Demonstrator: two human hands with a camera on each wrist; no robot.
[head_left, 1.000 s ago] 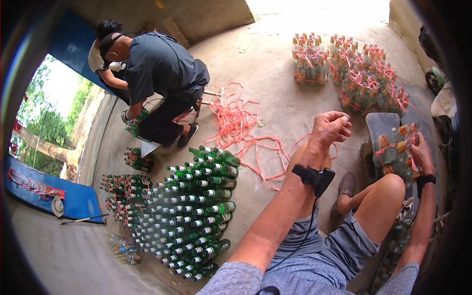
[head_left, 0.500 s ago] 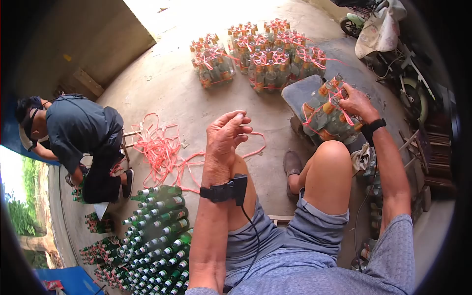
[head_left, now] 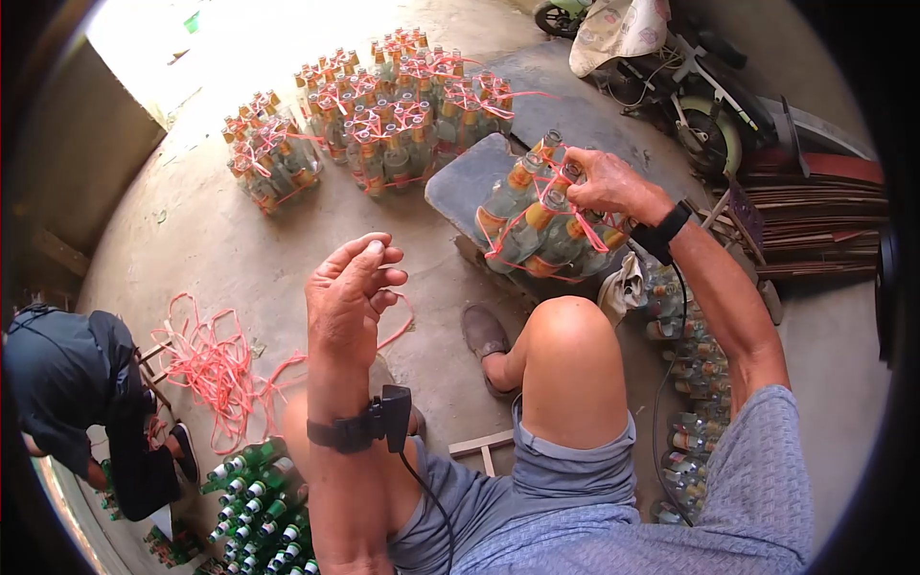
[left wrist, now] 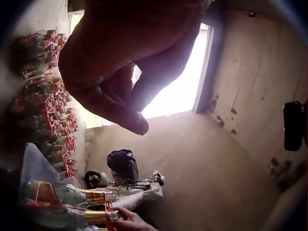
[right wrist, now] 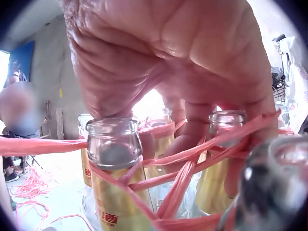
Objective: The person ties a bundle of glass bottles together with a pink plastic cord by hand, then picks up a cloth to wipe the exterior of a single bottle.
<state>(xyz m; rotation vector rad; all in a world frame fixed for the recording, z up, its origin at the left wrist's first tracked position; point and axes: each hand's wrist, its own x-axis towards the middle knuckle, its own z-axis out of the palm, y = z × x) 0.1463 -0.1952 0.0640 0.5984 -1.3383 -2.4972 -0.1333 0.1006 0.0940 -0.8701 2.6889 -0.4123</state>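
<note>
In the head view, a bundle of clear glass bottles (head_left: pixel 537 222) with gold neck labels stands on a dark flat board (head_left: pixel 458 187), bound with pink plastic strap. My right hand (head_left: pixel 613 182) grips the bundle from above at its far right side. The right wrist view shows its fingers (right wrist: pixel 185 144) curled down among the necks, with pink strap (right wrist: pixel 178 185) crossing close by. My left hand (head_left: pixel 350 292) is raised over my left knee, its fingers loosely bent. Nothing shows between them in the left wrist view, where the hand (left wrist: pixel 130 62) fills the top.
Several strapped bundles of clear bottles (head_left: pixel 388 134) stand beyond the board. A tangle of pink strap (head_left: pixel 216 369) lies on the floor at left, near green bottles (head_left: pixel 254 508) and a bent-over person (head_left: pixel 77 402). More bottles (head_left: pixel 695 374) line my right side. A scooter (head_left: pixel 704 115) is parked behind.
The head view has swung right, so everything slides left in it. My right hand stays at the bundle's necks, and my left hand stays raised and loosely bent.
</note>
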